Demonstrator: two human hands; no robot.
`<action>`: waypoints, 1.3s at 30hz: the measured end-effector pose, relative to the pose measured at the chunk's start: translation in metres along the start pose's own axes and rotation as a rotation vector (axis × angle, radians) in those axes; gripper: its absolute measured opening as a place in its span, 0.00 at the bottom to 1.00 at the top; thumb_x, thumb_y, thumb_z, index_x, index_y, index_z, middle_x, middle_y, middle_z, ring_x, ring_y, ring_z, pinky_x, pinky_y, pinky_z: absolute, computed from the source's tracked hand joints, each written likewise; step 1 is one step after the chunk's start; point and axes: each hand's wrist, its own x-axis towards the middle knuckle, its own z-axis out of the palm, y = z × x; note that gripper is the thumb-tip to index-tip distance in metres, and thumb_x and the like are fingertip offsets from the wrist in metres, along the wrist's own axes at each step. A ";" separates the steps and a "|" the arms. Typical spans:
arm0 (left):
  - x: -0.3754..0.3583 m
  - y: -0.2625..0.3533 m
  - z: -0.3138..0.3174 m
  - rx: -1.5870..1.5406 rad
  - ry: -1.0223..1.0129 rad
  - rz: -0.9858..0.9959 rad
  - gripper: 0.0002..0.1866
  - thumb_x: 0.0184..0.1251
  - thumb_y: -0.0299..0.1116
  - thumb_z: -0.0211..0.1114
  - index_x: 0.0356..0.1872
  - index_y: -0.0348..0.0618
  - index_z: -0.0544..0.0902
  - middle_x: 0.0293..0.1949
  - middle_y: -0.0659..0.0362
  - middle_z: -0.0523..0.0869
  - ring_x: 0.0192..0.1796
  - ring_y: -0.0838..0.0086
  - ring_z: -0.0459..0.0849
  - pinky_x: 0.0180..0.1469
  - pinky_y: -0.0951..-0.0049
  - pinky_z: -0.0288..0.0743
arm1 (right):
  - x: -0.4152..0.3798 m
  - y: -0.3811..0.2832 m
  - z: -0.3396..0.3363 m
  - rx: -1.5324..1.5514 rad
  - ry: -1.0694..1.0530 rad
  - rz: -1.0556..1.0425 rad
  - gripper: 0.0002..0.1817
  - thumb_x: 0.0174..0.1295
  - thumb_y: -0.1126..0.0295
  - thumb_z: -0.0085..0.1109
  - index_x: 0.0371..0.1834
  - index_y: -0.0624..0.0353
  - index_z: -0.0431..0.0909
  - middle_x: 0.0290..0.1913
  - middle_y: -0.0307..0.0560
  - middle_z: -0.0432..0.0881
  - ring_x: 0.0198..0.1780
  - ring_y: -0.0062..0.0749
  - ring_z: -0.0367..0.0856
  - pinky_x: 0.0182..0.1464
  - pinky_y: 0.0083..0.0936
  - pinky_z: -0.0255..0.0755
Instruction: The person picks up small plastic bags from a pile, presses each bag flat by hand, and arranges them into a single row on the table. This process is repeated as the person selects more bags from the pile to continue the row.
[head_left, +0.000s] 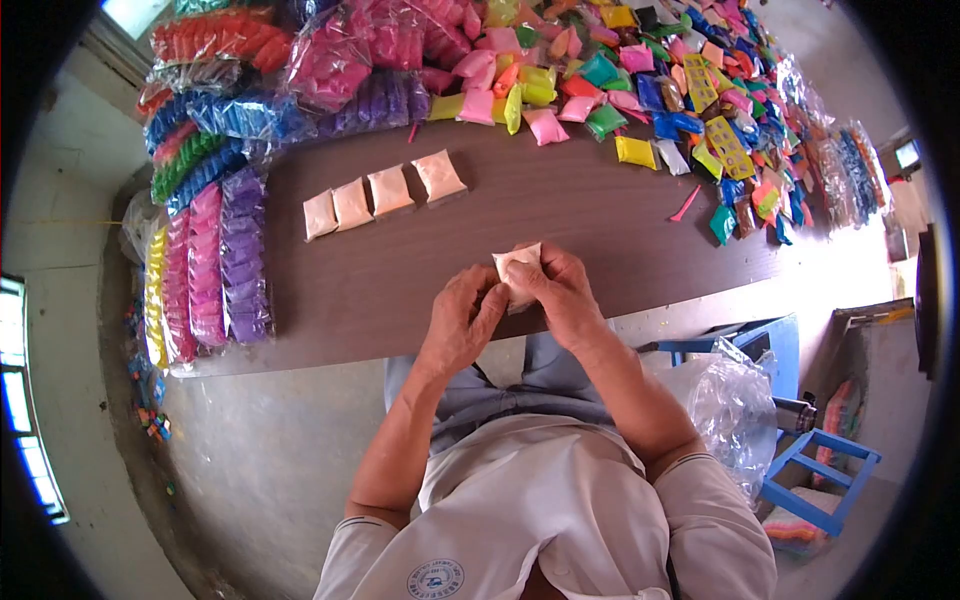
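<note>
**Peach packet pinched between 2 hands at the near table edge**

Nearest the camera: the person's grey-white shirt and both forearms, reaching forward and converging over the near edge of the brown table [400,290].

Left hand [462,322]: fingers curled together, thumb and fingertips closed on the lower left side of a small peach packet [517,268]. Right hand [562,292]: fingers likewise closed, gripping the packet from its right side and partly covering it. Only the packet's upper corner shows above the knuckles; the rest is hidden, so its long axis cannot be read with confidence. It appears tilted, upper end pointing away from the body. The packet sits between the 2 hands, touching both, held just above the table rather than resting on it. Neither hand is clearly nearer; the right covers more of it.

Further out, ahead and to the left of the hands: a row of 4 peach packets [385,192] lying flat on the table, side by side, well apart from the held one. The row runs left to right and rises toward the right end.

Farthest: a heap of mixed coloured packets [640,90] along the far edge, and bundled packs in clear plastic [215,260] stacked at the left end.

Right of the person, off the table: a clear plastic bag [735,400] and a blue stool [820,480].
</note>
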 end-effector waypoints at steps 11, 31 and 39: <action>0.000 0.015 0.006 0.271 0.025 0.185 0.11 0.70 0.37 0.61 0.33 0.40 0.80 0.28 0.51 0.78 0.33 0.53 0.73 0.39 0.56 0.68 | 0.001 -0.018 0.009 0.107 -0.041 0.055 0.15 0.68 0.68 0.62 0.54 0.61 0.73 0.47 0.45 0.83 0.48 0.22 0.81 0.53 0.22 0.76; -0.001 0.013 0.007 0.252 0.063 0.162 0.12 0.70 0.35 0.62 0.29 0.37 0.77 0.23 0.49 0.74 0.31 0.52 0.71 0.36 0.54 0.67 | 0.019 -0.009 -0.011 0.091 -0.104 0.191 0.10 0.64 0.71 0.66 0.46 0.62 0.82 0.41 0.41 0.84 0.41 0.21 0.82 0.43 0.21 0.78; -0.001 0.014 0.006 0.206 0.066 0.157 0.12 0.69 0.35 0.61 0.29 0.37 0.77 0.23 0.49 0.75 0.31 0.52 0.72 0.36 0.56 0.67 | 0.023 0.003 0.001 0.239 -0.071 0.139 0.14 0.60 0.66 0.71 0.44 0.62 0.83 0.37 0.40 0.84 0.38 0.21 0.82 0.41 0.21 0.78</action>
